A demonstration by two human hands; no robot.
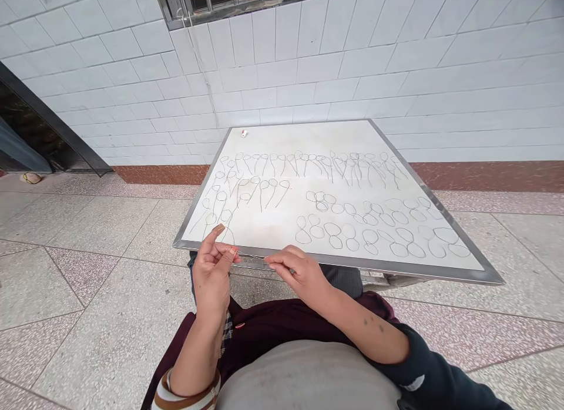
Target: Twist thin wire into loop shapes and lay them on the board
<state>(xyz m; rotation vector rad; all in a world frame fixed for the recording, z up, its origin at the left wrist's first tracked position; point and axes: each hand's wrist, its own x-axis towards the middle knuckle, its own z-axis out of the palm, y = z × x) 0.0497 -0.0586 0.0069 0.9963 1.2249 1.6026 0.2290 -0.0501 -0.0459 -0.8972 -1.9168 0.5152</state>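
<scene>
Two bare hands meet at the near edge of the board, and between them runs a thin straight length of grey wire (252, 258): the left hand (212, 270) is raised with thumb and forefinger pinched close around one end, the other fingers loosely curled, while the right hand (296, 268) lies palm down with its fingertips pressed together over the other end, so both hands are closed on the wire, though it is too fine to see exactly how the tips grip it. This straight wire lies just in front of the metal rim of the white square metal-framed board (335, 259), over the lap, not yet on the surface. On the board, to the left and along the far side, rows of bent wire loops with long tails (308, 163) lie side by side, some overlapping; to the right and nearer lie rows of round closed wire rings (374, 228), many touching one another. Judging by this, a good many pieces are already shaped and laid out, and the one in hand looks unbent, so its forming seems barely begun; how many remain cannot be told, since no stock of straight wire shows. A small white and red object (244, 133) sits at the far left corner of the board, well apart from the wires. Beyond stand a white tiled wall (396, 63) and a speckled tiled floor (88, 269)
</scene>
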